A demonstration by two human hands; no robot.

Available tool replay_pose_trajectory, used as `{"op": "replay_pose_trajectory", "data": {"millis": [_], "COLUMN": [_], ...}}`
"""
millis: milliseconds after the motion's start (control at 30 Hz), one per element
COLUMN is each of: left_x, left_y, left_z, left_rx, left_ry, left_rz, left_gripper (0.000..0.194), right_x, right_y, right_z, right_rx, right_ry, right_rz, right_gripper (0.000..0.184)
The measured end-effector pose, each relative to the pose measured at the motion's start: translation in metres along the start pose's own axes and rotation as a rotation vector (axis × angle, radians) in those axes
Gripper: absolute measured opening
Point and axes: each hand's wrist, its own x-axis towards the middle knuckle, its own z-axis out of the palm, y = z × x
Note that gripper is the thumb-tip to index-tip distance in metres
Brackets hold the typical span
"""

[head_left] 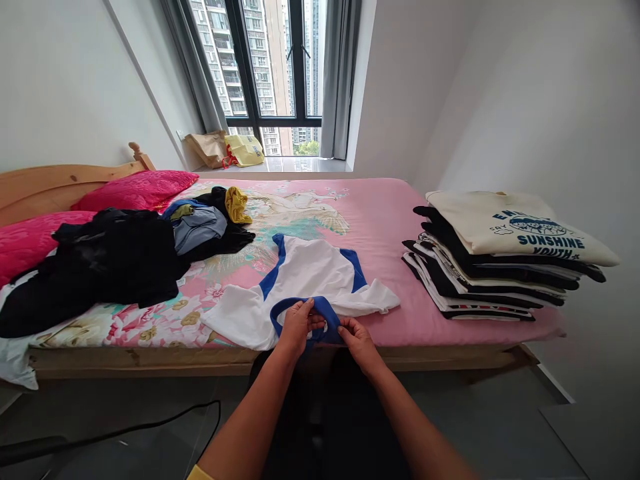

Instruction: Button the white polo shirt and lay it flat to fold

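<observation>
A white T-shirt [305, 277] with blue shoulder bands and a blue collar lies spread on the pink bedsheet [385, 213], collar toward the near edge. My left hand [297, 323] pinches the blue collar from the left, fingers closed on the fabric. My right hand [356, 333] grips the collar's right side, fingers curled on it. Both hands meet at the bed's near edge.
A stack of folded shirts [500, 257] sits at the bed's right end, a cream printed one on top. A heap of dark unfolded clothes [115, 260] lies left, with pink pillows [135, 190] behind. Bags [225, 150] rest on the window sill. A black cable [150, 423] runs across the floor.
</observation>
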Motion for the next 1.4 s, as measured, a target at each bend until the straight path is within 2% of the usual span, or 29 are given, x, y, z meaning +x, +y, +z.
{"op": "replay_pose_trajectory", "data": {"millis": [67, 167, 233, 267, 333, 400, 467, 533, 633, 700, 767, 833, 967, 1067, 1133, 1200, 1300, 1400], "left_x": [0.0, 0.0, -0.003, -0.007, -0.019, -0.034, -0.046, -0.052, -0.053, -0.052, -0.051, -0.048, -0.031, -0.018, -0.015, -0.017, -0.023, -0.028], "left_y": [0.001, 0.001, 0.001, 0.001, 0.002, 0.002, -0.001, -0.009, -0.025, -0.036, -0.045, -0.051, -0.058, -0.058, -0.056, -0.053, -0.048, -0.047], "left_z": [0.002, 0.003, 0.007, 0.01, 0.016, 0.014, -0.001, -0.031, -0.093, -0.129, -0.152, -0.16, -0.152, -0.15, -0.156, -0.167, -0.182, -0.186], "left_rx": [-0.023, -0.052, -0.002, 0.068, 0.283, 0.486, 0.613, 0.709, 0.937, 1.111, 1.263, 1.381, 1.523, 1.523, 1.455, 1.375, 1.34, 1.364], "left_ry": [0.0, 0.014, 0.007, -0.012, -0.095, -0.177, -0.162, -0.029, 0.207, 0.263, 0.26, 0.24, 0.215, 0.248, 0.249, 0.227, 0.211, 0.242], "left_rz": [-0.011, -0.007, 0.022, 0.05, 0.16, 0.339, 0.534, 0.681, 0.78, 0.777, 0.773, 0.795, 0.82, 0.79, 0.797, 0.825, 0.857, 0.872], "left_gripper": [0.022, 0.025, 0.027, 0.028, 0.029, 0.025, 0.019, 0.021, 0.031, 0.034, 0.034, 0.034, 0.036, 0.03, 0.028, 0.031, 0.034, 0.032], "right_x": [-0.001, -0.008, -0.012, -0.013, -0.01, -0.005, -0.002, -0.003, -0.014, -0.024, -0.032, -0.038, -0.046, -0.052, -0.054, -0.055, -0.051, -0.045], "right_y": [0.002, -0.007, -0.017, -0.023, -0.033, -0.04, -0.043, -0.041, -0.033, -0.026, -0.019, -0.014, -0.015, -0.017, -0.016, -0.011, -0.002, 0.005], "right_z": [0.002, 0.011, 0.018, 0.021, 0.024, 0.022, 0.015, 0.004, -0.01, -0.016, -0.017, -0.015, -0.007, -0.012, -0.023, -0.037, -0.055, -0.058], "right_rx": [-0.168, -0.424, -0.568, -0.626, -0.689, -0.671, -0.625, -0.598, -0.565, -0.502, -0.431, -0.384, -0.361, -0.368, -0.376, -0.361, -0.304, -0.327], "right_ry": [0.15, 0.338, 0.352, 0.328, 0.273, 0.24, 0.244, 0.259, 0.25, 0.212, 0.174, 0.151, 0.108, 0.035, 0.012, 0.078, 0.246, 0.268], "right_rz": [-0.067, -0.285, -0.443, -0.494, -0.52, -0.46, -0.348, -0.251, -0.166, -0.129, -0.098, -0.077, -0.068, -0.087, -0.089, -0.053, 0.051, 0.057], "right_gripper": [0.024, 0.017, 0.019, 0.026, 0.038, 0.035, 0.027, 0.025, 0.031, 0.036, 0.042, 0.045, 0.045, 0.047, 0.053, 0.053, 0.036, 0.034]}}
